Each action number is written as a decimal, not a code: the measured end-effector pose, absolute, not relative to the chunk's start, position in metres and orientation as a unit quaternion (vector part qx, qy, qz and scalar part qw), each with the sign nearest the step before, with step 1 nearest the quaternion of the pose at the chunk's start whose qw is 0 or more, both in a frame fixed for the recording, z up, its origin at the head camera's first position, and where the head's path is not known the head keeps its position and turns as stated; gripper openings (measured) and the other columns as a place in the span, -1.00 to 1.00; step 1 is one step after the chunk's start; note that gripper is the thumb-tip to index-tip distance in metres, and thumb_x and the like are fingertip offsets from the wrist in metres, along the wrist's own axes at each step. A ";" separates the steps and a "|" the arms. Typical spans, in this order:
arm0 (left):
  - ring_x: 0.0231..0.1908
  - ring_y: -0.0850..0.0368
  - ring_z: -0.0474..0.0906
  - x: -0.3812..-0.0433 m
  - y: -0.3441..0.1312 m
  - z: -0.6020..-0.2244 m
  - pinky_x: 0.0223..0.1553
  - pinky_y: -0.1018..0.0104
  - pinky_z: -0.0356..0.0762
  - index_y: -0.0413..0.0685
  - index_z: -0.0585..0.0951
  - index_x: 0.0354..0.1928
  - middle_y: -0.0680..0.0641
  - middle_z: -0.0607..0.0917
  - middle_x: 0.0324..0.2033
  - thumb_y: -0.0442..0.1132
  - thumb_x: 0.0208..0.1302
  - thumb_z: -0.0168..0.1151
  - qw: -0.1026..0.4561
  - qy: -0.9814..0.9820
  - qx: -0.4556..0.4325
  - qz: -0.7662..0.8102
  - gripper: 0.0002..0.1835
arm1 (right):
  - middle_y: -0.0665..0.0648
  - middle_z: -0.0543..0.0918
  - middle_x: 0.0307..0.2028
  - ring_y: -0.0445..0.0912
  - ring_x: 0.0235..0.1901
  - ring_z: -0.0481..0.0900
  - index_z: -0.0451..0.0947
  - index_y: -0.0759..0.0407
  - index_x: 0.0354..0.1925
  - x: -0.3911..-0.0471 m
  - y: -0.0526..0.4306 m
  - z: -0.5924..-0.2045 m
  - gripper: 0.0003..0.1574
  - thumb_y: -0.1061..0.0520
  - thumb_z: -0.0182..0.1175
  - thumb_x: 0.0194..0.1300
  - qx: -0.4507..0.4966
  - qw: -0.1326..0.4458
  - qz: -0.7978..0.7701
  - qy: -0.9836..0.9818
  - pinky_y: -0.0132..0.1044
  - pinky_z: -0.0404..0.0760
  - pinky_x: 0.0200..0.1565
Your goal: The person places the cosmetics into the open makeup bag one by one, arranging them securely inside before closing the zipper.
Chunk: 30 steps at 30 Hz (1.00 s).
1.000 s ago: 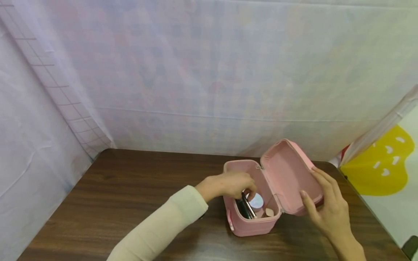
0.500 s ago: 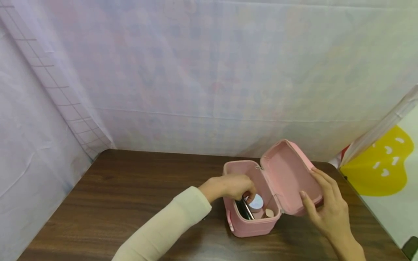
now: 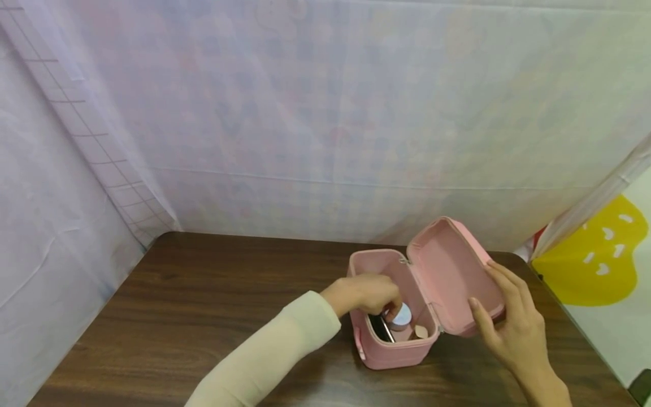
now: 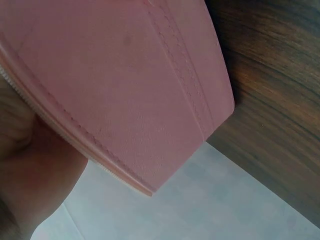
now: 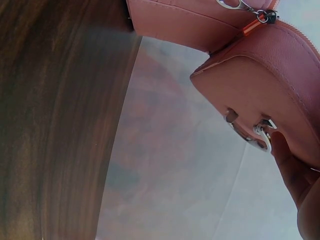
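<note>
An open pink cosmetic case stands right of centre on the table, its lid tilted back to the right. My left hand reaches over the near left rim, fingers bent downward, apparently pinching the top of a slim black tube with a silver edge; the fingertips are partly hidden. Beside those fingers lies a round, pale-topped jar, and a small beige piece sits in the near corner. My right hand grips the lid's outer edge, thumb on the inner side. A metal clasp shows near a right finger.
Dark wooden table extends left of the case. A pale printed curtain hangs behind its back edge. Past the table's right edge there is a yellow cut-out shape. Metal zip pulls hang at the case's hinge side.
My left hand has shifted slightly right and down inside the case. The black tube sits lower and its near end has moved a little left. My right hand and the lid are almost still.
</note>
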<state>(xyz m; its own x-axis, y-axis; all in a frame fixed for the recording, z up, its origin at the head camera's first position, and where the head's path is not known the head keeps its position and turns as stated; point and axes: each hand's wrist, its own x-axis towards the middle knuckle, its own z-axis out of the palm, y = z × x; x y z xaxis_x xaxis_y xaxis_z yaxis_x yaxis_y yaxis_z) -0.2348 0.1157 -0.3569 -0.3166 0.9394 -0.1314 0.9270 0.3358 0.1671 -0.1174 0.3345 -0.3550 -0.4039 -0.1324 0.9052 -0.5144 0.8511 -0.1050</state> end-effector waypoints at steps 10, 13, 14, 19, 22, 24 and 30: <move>-0.47 0.33 0.44 -0.234 0.121 -0.361 -0.42 0.56 0.34 0.16 0.65 -0.56 0.24 0.56 -0.59 -0.53 0.05 0.23 0.101 0.806 0.583 0.013 -0.67 | 0.43 0.51 0.04 -0.08 -0.03 0.50 0.45 0.45 0.09 -0.116 0.334 -0.354 -0.16 -0.30 0.05 0.31 0.195 0.508 0.194 -0.816 -0.67 0.27 0.03; -0.47 0.34 0.43 -0.233 0.121 -0.361 -0.41 0.56 0.34 0.16 0.65 -0.56 0.23 0.57 -0.58 -0.53 0.04 0.23 0.109 0.809 0.577 0.015 -0.66 | 0.42 0.51 0.05 -0.03 -0.07 0.51 0.45 0.44 0.10 -0.116 0.334 -0.354 -0.16 -0.31 0.05 0.30 0.194 0.505 0.192 -0.819 -0.68 0.27 0.02; -0.47 0.34 0.43 -0.233 0.120 -0.360 -0.41 0.56 0.34 0.16 0.66 -0.56 0.23 0.58 -0.57 -0.54 0.04 0.23 0.112 0.809 0.577 0.018 -0.66 | 0.42 0.51 0.04 -0.01 -0.07 0.51 0.45 0.44 0.10 -0.116 0.334 -0.354 -0.16 -0.30 0.05 0.30 0.195 0.506 0.192 -0.818 -0.67 0.27 0.02; -0.48 0.32 0.43 -0.234 0.120 -0.359 -0.44 0.56 0.33 0.10 0.68 -0.53 0.18 0.63 -0.53 -0.56 0.02 0.21 0.120 0.803 0.582 0.032 -0.68 | 0.43 0.52 0.03 -0.07 -0.03 0.50 0.46 0.44 0.09 -0.117 0.332 -0.352 -0.17 -0.29 0.06 0.30 0.199 0.512 0.194 -0.813 -0.66 0.27 0.04; -0.48 0.32 0.43 -0.235 0.119 -0.359 -0.45 0.56 0.32 0.10 0.68 -0.53 0.17 0.64 -0.53 -0.56 0.00 0.22 0.122 0.803 0.582 0.039 -0.68 | 0.43 0.52 0.03 -0.05 -0.04 0.50 0.45 0.45 0.09 -0.117 0.332 -0.351 -0.16 -0.30 0.05 0.30 0.199 0.510 0.193 -0.814 -0.66 0.27 0.04; -0.49 0.32 0.43 -0.235 0.119 -0.360 -0.45 0.56 0.31 0.10 0.67 -0.54 0.18 0.63 -0.54 -0.56 -0.01 0.23 0.124 0.804 0.580 0.043 -0.69 | 0.43 0.52 0.03 -0.04 -0.04 0.50 0.45 0.45 0.09 -0.117 0.332 -0.352 -0.16 -0.30 0.05 0.30 0.197 0.509 0.193 -0.816 -0.66 0.26 0.04; -0.48 0.32 0.43 -0.236 0.118 -0.362 -0.45 0.56 0.32 0.08 0.67 -0.52 0.19 0.58 -0.56 -0.54 -0.05 0.30 0.127 0.802 0.581 0.058 -0.72 | 0.43 0.51 0.04 -0.04 -0.02 0.49 0.45 0.44 0.10 -0.116 0.333 -0.354 -0.16 -0.30 0.05 0.30 0.195 0.504 0.193 -0.819 -0.66 0.26 0.05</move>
<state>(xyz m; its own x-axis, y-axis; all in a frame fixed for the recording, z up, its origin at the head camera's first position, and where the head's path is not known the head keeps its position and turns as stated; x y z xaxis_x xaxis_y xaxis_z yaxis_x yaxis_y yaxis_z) -0.2363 0.1179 -0.3616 -0.2938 0.9462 -0.1355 0.9167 0.3191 0.2407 -0.1156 0.3335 -0.3536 -0.4157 -0.1250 0.9009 -0.5133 0.8499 -0.1190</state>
